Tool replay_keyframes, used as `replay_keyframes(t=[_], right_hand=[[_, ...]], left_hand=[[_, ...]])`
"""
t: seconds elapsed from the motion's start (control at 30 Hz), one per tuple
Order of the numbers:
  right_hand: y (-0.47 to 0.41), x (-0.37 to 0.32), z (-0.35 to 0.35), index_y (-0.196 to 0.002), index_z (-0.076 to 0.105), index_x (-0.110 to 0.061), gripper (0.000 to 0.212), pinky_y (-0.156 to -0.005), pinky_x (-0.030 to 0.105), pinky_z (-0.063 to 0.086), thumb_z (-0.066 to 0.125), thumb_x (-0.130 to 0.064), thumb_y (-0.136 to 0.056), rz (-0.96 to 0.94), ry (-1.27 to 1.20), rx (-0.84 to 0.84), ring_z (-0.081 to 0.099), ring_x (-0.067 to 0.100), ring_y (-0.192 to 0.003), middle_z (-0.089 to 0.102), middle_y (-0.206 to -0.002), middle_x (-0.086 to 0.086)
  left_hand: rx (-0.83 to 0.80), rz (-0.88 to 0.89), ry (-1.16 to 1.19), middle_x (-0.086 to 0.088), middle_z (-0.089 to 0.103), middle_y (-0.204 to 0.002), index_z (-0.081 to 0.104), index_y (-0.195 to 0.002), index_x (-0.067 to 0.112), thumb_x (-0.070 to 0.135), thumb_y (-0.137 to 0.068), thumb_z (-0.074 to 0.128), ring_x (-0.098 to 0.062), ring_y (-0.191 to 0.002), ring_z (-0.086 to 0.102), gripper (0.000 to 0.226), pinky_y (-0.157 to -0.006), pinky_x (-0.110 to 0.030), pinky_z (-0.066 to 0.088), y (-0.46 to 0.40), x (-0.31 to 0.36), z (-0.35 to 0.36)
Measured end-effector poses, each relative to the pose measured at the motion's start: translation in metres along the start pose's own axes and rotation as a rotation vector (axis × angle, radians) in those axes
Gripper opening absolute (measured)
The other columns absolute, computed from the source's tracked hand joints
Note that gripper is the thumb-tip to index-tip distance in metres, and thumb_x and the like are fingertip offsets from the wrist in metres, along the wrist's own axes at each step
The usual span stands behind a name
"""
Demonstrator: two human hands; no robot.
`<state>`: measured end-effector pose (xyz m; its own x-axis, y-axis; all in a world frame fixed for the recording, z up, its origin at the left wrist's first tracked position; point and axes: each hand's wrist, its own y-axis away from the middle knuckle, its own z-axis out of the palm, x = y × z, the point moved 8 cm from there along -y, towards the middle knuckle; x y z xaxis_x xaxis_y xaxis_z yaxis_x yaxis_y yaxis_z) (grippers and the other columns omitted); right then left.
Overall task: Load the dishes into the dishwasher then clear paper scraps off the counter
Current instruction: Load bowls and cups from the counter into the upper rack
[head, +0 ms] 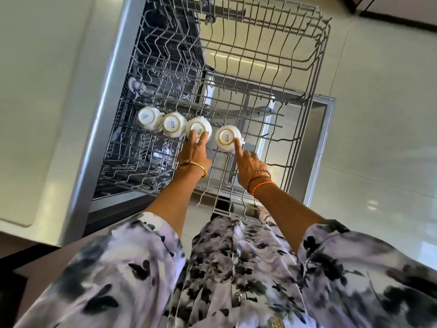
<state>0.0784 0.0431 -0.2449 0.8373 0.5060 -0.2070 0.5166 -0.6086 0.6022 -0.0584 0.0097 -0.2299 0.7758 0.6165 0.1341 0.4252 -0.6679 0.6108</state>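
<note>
A person in a floral-print garment (236, 268) leans over a pulled-out dishwasher rack (314, 74), both arms extended. On the left runs the pale counter (42, 102). Four white cups sit upside down in a row on the rack: the first cup (149, 118), second cup (174, 125), third cup (198, 130) and, slightly apart, the fourth cup (228, 138). The left hand (195, 153) rests two straight fingers (192, 138) on the third cup's base; the right hand (250, 165) touches the fourth cup with one extended finger, grasping nothing.
</note>
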Motion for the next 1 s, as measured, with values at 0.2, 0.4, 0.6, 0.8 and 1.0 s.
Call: replay_keyframes(t=[0.2,0.4,0.6,0.8,1.0], right_hand=[[0.002,-0.004,-0.004,-0.148,-0.012,-0.013,0.086,-0.089,0.041,0.047,0.05,-0.006,-0.089,-0.011,0.0,-0.04,0.041,0.031,-0.123,0.039,-0.136,0.014],[0.023,-0.002,-0.026,-0.146,0.009,-0.012,0.076,-0.09,0.042,0.046,0.056,-0.009,-0.086,-0.005,-0.032,-0.026,0.045,0.031,-0.121,0.039,-0.135,0.012],[0.047,-0.004,-0.098,-0.134,0.032,-0.012,0.048,-0.084,0.04,0.048,0.049,-0.013,-0.09,-0.143,-0.022,0.201,0.053,0.031,-0.113,0.044,-0.133,0.009],[0.076,-0.017,-0.167,-0.122,0.043,-0.008,0.035,-0.07,0.03,0.048,0.05,-0.017,-0.089,-0.269,-0.274,0.511,0.051,0.018,-0.084,0.05,-0.119,0.009],[0.132,-0.085,-0.219,-0.098,0.057,-0.003,0.018,-0.062,0.024,0.043,0.062,-0.011,-0.082,-0.675,-0.679,0.776,0.048,0.005,-0.065,0.057,-0.085,0.008]], left_hand=[[0.064,0.016,0.065,-0.011,0.01,-0.154,0.017,-0.146,0.019,0.004,-0.083,0.058,-0.033,-0.133,0.029,0.076,-0.091,-0.041,0.043,0.006,0.0,-0.006],[0.098,0.01,0.156,-0.014,0.022,-0.148,0.023,-0.142,0.015,-0.003,-0.083,0.055,-0.034,-0.128,0.036,0.069,-0.09,-0.042,0.043,0.026,0.005,-0.02],[0.316,0.027,0.218,-0.016,0.047,-0.129,0.043,-0.128,0.006,0.011,-0.09,0.055,-0.033,-0.116,0.049,0.04,-0.092,-0.044,0.046,0.055,0.023,-0.061],[0.686,0.119,0.399,-0.017,0.06,-0.115,0.054,-0.12,0.003,0.03,-0.098,0.036,-0.031,-0.108,0.056,0.039,-0.087,-0.04,0.048,0.105,0.031,-0.103],[1.14,0.189,0.599,-0.021,0.066,-0.099,0.062,-0.105,-0.004,0.031,-0.091,0.035,-0.032,-0.088,0.064,0.047,-0.072,-0.023,0.04,0.208,0.005,-0.139]])
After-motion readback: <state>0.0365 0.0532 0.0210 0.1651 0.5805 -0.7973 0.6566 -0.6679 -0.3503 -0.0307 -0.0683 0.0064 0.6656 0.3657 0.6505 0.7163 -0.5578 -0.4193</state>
